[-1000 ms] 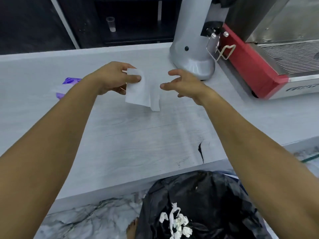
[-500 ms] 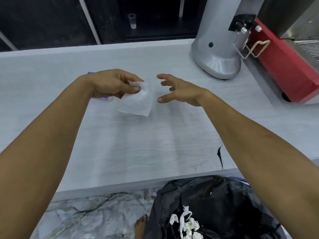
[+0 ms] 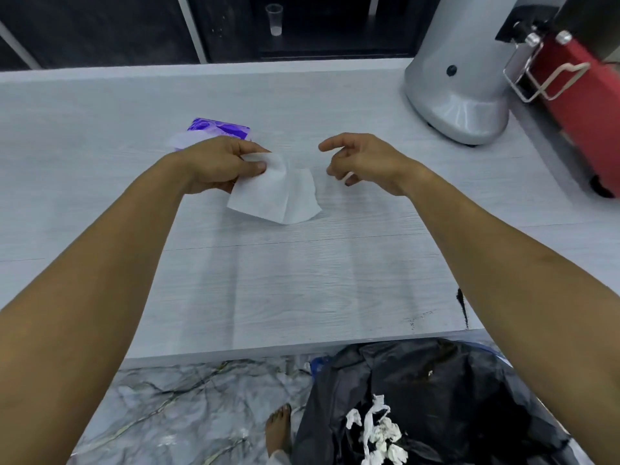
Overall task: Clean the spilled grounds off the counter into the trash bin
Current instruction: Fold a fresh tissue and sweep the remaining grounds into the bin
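Behind the left hand (image 3: 219, 164), a purple wipe pack (image 3: 219, 129) lay on the counter (image 3: 302, 280); that hand pinched a white wipe (image 3: 275, 196), now more unfolded. Right hand (image 3: 364, 161) hovered empty, loosely curled. Grounds streak (image 3: 462, 305) stayed near the edge above the trash bin (image 3: 436, 380).
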Demonstrator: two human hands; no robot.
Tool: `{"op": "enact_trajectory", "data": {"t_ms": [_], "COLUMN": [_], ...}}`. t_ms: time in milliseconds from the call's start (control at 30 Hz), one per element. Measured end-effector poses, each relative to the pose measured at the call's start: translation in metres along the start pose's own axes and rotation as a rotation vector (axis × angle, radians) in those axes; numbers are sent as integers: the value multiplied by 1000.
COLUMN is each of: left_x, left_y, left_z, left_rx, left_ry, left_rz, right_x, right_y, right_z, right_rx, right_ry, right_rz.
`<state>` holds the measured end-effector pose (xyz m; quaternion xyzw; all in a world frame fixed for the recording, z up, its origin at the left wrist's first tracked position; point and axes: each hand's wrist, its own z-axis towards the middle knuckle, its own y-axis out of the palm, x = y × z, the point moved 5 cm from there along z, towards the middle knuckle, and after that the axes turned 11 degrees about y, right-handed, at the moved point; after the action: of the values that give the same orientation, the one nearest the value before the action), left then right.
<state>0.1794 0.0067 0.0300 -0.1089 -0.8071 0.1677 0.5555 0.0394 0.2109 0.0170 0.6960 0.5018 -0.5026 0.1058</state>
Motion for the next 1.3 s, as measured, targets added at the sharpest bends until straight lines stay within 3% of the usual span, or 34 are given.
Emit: {"op": "enact_trajectory", "data": {"t_ms": [133, 267, 533, 633, 700, 800, 900, 1033, 1167, 1300], "left_x": [12, 18, -12, -21, -24, -30, -41, -38, -22, -15], "left_y": [9, 0, -1, 15, 21, 33, 44, 51, 55, 54], "left_z": [0, -3, -14, -15, -19, -29, -38, -41, -29, -24], "left_rx": [-143, -152, 241, 369, 461, 474, 370, 269, 234, 223], "left_ry": [30, 48, 135, 228, 347, 626, 690, 660, 589, 549], "left_rz": [58, 83, 86, 83, 194, 561, 893, 983, 1074, 995], "right_x": [-18, -32, -14, -5, 0, 9, 31, 40, 20, 12], "right_y": [20, 42, 1, -7, -6, 9, 24, 31, 39, 47], "right_z": [1, 7, -5, -9, -16, -33, -40, -45, -43, -33], "right_rx": [-44, -108, 18, 215, 353, 559, 556, 434, 388, 316], "right_ry": [-81, -102, -138, -242, -356, -693, -875, -738, -472, -362], "right_rz": [-245, -502, -360, -348, -408, -796, -990, -1005, -983, -915]}}
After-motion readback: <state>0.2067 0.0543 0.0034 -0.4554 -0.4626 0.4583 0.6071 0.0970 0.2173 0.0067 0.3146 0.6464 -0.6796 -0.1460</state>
